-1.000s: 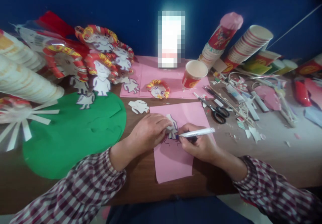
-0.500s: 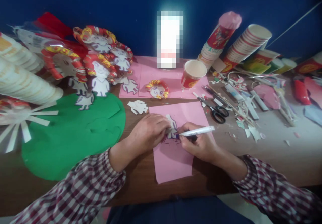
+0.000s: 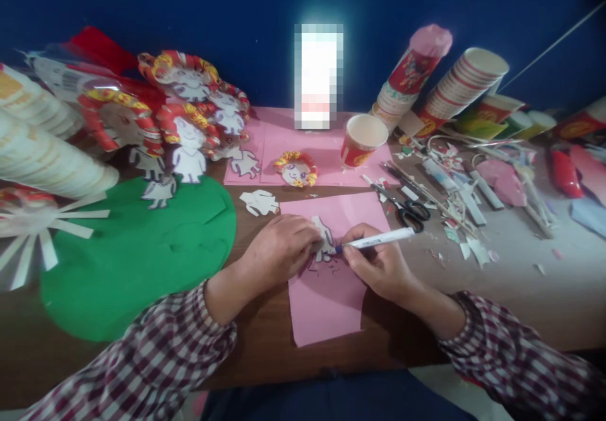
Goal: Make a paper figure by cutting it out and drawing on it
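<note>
STEP: tracing, apparently | LEFT HAND [image 3: 279, 247]: touched cutout [image 3: 324, 235] on pink paper [image 3: 326, 314], finger spread unclear | RIGHT HAND [image 3: 382, 266]: gripped marker [image 3: 381, 239], tip at cutout's edge | NEXT STROKE: seemingly required a steady cutout

Right grip [image 3: 383, 266]: narrow gap to left grip [image 3: 279, 247], blocked by white paper figure-shaped cut-out [image 3: 324, 235] and white cylindrical marker [image 3: 381, 238]; open brown wooden bench [image 3: 497, 298] to its right; black-handled metal scissors [image 3: 404, 207] and upright red-and-white paper cup [image 3: 357, 151] beyond. Left grip: flat green paper disc [image 3: 137, 269] to its left, passable overhead.
</note>
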A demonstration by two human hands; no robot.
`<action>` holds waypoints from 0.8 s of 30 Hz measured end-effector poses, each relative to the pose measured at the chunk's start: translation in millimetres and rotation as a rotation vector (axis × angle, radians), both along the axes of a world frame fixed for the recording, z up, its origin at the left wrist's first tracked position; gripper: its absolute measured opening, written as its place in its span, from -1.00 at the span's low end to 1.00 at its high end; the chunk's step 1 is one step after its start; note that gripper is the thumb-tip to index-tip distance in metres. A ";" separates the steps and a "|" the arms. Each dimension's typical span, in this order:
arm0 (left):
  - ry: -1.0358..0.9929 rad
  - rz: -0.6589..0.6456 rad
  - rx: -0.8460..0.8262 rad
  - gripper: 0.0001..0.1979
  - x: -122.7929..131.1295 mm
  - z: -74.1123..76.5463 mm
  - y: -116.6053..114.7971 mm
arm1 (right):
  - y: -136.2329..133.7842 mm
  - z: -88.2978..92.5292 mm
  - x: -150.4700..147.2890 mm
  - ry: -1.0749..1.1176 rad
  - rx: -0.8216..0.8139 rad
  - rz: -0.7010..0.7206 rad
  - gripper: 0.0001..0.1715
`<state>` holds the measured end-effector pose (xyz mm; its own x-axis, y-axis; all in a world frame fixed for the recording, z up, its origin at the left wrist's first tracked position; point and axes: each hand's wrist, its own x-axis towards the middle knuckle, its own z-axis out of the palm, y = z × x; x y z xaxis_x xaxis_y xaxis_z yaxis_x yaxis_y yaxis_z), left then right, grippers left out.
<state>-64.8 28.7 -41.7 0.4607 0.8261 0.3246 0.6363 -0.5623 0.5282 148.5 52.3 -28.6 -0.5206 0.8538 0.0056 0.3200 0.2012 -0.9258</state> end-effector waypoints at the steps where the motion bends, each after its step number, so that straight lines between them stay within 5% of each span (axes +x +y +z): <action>1: 0.000 0.002 0.002 -0.84 0.3 0.0 0.0 | 0.0 -0.4 -0.2 0.006 0.004 -0.007 -0.95; 10: 0.019 0.038 0.011 -0.77 1.8 0.9 -0.8 | 4.2 7.1 1.5 0.019 0.019 0.111 -0.87; 24: 0.035 0.049 0.019 -0.77 0.6 0.3 -1.6 | 3.4 0.8 2.2 -0.119 0.160 0.052 -0.91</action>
<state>-64.2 27.0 -41.4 0.4310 0.8419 0.3248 0.6814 -0.5396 0.4945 150.8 55.6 -27.7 -0.5692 0.8188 0.0747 0.4105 0.3618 -0.8370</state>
